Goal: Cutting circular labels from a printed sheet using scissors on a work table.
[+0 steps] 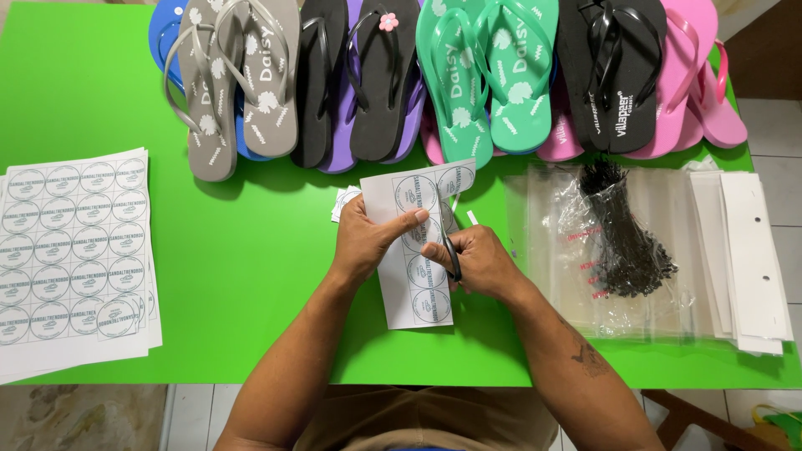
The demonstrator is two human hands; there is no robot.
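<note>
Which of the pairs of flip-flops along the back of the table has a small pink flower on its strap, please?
The black pair lying on purple ones, just left of the green pair. A small pink flower sits on its strap; no other pair has one.

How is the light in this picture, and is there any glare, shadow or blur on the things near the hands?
Head view: even, bright light; the green table looks saturated. Soft shadows lie under the flip-flops and beside the left hand. The clear plastic bags show mild glare. The paper strip, scissors and right hand are sharp.
</note>
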